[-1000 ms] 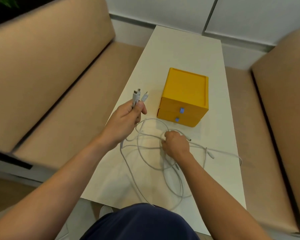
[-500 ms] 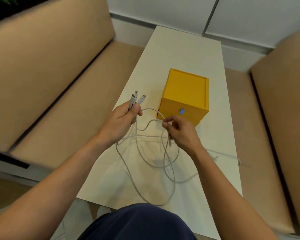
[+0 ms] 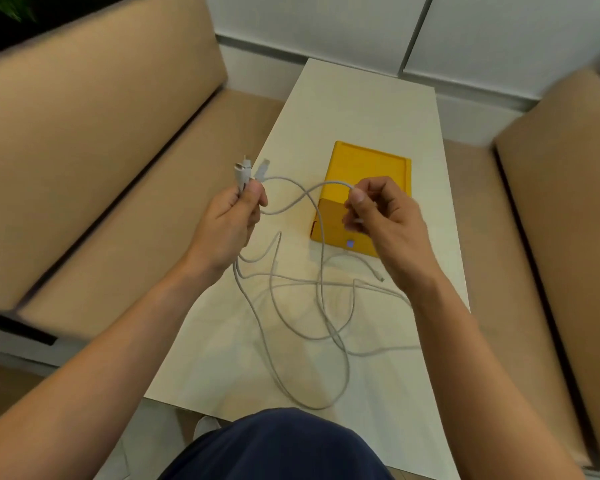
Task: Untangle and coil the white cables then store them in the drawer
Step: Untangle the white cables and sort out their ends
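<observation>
Left hand (image 3: 229,223), up and to the left of the yellow drawer box (image 3: 371,161), fingers curled tight round a bunch of plugs (image 3: 245,171) sticking up out of the fist. Right hand (image 3: 385,216), raised in front of the box and covering part of its face, thumb and forefinger pinching one strand of the white cables (image 3: 321,271). Between the two hands, that strand arched in a loose curve. Nearer the person than the box, the rest of the cables hanging down into tangled, crossing loops on the white table (image 3: 361,109), with one loose plug end (image 3: 380,278) just in front of the box. One blue tab (image 3: 350,244) showing on the box front. Tan sofas (image 3: 101,133) on either side of the box.
</observation>
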Available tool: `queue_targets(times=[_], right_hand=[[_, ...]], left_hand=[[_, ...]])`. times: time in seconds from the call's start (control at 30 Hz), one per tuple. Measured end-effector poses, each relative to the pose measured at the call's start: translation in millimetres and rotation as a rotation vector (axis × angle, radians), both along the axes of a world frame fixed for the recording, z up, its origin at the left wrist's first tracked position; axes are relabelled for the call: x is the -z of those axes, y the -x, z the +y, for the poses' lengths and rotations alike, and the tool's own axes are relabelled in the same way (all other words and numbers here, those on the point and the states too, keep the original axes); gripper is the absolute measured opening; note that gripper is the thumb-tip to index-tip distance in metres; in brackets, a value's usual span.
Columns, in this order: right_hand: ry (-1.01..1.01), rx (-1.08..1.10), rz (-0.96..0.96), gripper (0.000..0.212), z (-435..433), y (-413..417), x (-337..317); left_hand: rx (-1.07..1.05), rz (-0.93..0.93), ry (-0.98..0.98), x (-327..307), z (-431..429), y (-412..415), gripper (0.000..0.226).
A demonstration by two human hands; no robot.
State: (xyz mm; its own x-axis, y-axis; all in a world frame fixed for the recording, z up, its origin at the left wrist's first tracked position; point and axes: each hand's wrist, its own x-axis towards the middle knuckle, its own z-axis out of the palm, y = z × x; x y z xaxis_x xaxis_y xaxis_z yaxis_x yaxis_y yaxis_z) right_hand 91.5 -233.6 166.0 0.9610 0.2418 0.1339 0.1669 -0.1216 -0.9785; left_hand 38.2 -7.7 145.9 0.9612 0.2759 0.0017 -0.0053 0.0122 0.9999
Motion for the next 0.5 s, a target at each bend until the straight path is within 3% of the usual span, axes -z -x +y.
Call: queue_targets(times=[0.2, 0.27, 0.4, 0.5], right_hand=[[-0.058, 0.453, -0.466, 0.008, -8.9, -14.0, -44.6], [-0.074, 0.513, -0.578, 0.019, -17.7, -15.2, -58.9], [-0.089, 0.341, -0.715, 0.056, -27.5, -8.9, -79.1], [-0.105, 0.143, -0.633, 0.084, -29.8, -10.4, -76.7]], left_hand=[[-0.109, -0.067, 0.233, -12.1, 12.5, -3.6, 0.035], [-0.176, -0.052, 0.235, -10.8, 16.4, -3.3, 0.036], [-0.226, -0.031, 0.227, -3.9, 20.9, -2.0, 0.036], [-0.152, -0.018, 0.220, -3.3, 16.5, -2.5, 0.034]])
